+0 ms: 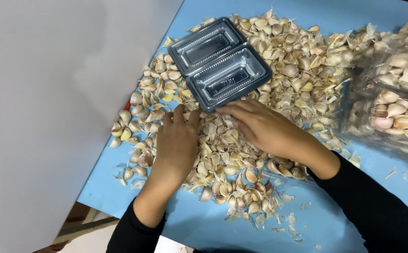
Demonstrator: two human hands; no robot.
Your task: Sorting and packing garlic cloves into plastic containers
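Left hand (178, 140), right hand (260, 126), garlic cloves (283, 61), empty black two-compartment tray (219, 63)

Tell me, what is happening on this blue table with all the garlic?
A person in black sleeves has both hands down in a big heap of garlic cloves spread over the blue table. The left hand and the right hand lie flat on the cloves just below an empty dark plastic tray with two compartments. Clear containers on the right already hold cloves. Loose papery skins lie nearby.
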